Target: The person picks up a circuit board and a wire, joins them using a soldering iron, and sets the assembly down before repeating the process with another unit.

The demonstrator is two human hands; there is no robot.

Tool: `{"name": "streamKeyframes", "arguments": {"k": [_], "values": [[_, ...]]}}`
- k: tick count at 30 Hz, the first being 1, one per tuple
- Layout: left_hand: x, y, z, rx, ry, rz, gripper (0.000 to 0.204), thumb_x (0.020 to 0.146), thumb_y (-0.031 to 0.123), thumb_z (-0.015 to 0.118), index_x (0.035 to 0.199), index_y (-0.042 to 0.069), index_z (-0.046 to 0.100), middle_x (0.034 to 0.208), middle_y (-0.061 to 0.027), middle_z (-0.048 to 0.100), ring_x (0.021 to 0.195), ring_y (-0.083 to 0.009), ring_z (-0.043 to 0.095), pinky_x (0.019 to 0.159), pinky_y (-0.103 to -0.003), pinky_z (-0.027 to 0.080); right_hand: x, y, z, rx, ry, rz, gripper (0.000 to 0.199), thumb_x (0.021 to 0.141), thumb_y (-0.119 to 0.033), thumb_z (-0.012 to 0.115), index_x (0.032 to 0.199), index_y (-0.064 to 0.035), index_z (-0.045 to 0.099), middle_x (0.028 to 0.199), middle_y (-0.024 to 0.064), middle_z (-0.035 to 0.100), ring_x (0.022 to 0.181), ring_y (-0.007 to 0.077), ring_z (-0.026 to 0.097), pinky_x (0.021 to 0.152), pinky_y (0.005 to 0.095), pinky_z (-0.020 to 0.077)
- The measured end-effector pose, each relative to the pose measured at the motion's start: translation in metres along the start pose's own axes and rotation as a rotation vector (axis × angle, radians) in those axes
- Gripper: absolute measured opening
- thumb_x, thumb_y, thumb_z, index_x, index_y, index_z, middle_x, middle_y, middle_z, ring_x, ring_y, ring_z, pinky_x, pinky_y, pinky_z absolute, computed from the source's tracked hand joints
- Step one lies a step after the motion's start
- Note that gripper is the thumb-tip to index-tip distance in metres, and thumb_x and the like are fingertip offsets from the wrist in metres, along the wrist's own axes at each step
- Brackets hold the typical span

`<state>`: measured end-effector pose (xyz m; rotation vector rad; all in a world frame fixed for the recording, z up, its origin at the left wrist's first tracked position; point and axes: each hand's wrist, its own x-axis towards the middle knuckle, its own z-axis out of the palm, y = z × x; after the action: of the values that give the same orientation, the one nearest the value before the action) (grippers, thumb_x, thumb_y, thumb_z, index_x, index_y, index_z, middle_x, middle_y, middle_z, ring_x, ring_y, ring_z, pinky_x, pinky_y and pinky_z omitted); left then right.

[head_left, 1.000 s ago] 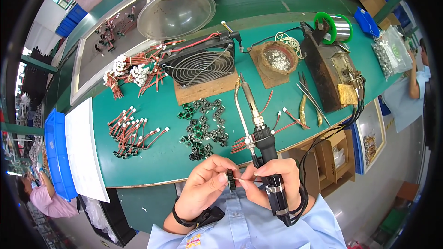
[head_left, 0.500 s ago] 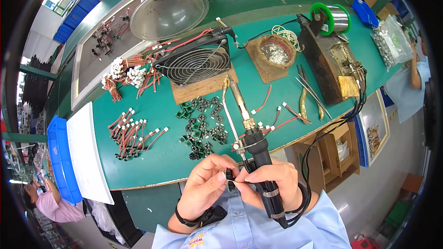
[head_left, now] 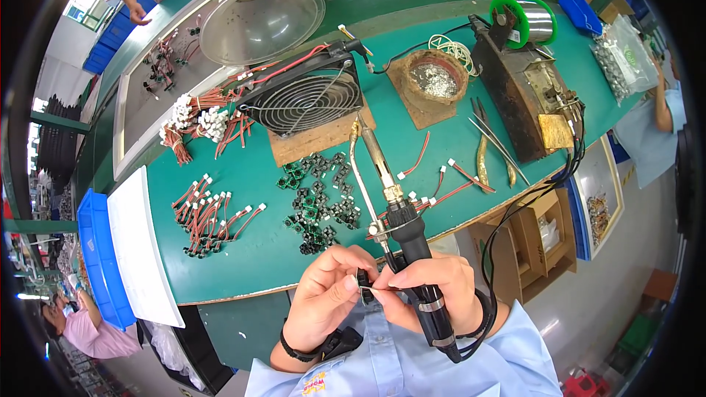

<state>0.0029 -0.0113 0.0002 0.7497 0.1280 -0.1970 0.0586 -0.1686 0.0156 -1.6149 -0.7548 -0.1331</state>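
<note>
My left hand (head_left: 323, 303) pinches the small black part (head_left: 364, 286) — long axis running up my view, just left of the right fingertips (head_left: 399, 279). My right hand (head_left: 450, 287) grips the soldering iron (head_left: 412, 239) — tip pointing away from the part.

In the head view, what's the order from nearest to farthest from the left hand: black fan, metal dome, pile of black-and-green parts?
1. Pile of black-and-green parts, just beyond the left hand.
2. Black fan, behind the pile.
3. Metal dome, beyond the fan.
</note>
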Motion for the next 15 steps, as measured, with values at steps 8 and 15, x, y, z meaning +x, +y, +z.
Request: {"name": "streamKeyframes", "arguments": {"k": [8,15], "values": [[-0.0008,-0.0005,0.0000,0.009,0.002,0.003,0.019,0.090,0.014,0.055,0.104,0.001,0.052,0.100,-0.0093,0.053,0.095,-0.0186,0.051,0.084,-0.032,0.039,0.0012,0.0023,-0.0010,0.077,-0.020,0.042,0.044,0.067,0.004,0.075,0.099,-0.0046,0.047,0.076,0.0082,0.066,0.064,0.0160,0.066,0.055,0.0247,0.0512],[0.0000,-0.0002,0.0003,0.022,-0.025,0.016,0.020,0.090,0.014,0.055,0.104,0.000,0.052,0.100,-0.0094,0.053,0.094,-0.0190,0.051,0.083,-0.033,0.039,0.0041,-0.0004,-0.0033,0.099,-0.034,0.091,0.044,0.068,0.003,0.075,0.100,-0.0051,0.047,0.075,0.0072,0.065,0.065,0.0141,0.065,0.055,0.0238,0.0507]]}}
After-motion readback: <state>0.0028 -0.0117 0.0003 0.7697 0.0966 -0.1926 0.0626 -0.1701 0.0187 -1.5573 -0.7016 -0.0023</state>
